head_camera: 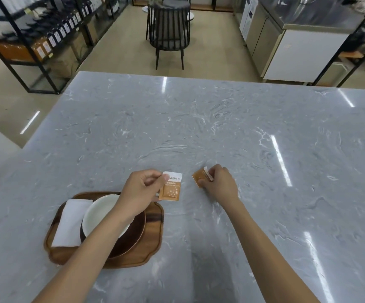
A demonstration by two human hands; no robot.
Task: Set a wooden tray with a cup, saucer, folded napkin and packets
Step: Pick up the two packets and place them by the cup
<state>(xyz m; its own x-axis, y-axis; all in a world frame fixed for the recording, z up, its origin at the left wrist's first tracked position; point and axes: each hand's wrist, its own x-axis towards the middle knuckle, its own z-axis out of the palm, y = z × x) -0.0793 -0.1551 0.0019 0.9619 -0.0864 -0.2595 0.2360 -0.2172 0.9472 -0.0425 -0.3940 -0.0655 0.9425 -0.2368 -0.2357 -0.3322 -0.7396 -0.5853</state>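
Observation:
A wooden tray (153,235) lies on the grey marble counter at the near left. On it stand a dark brown saucer (133,237) with a white cup (103,213) on top, and a folded white napkin (70,224) along the left side. My left hand (142,191) reaches over the tray and pinches an orange-and-white packet (171,189) just past the tray's far right corner. My right hand (219,182) grips a second orange packet (200,177) low over the counter, to the right of the first. My left forearm hides part of the cup and saucer.
The marble counter (220,127) stretches far ahead and to the right. Beyond its far edge stand a dark slatted chair (169,29), black shelving with bottles (46,33) at the left, and steel cabinets (297,44) at the right.

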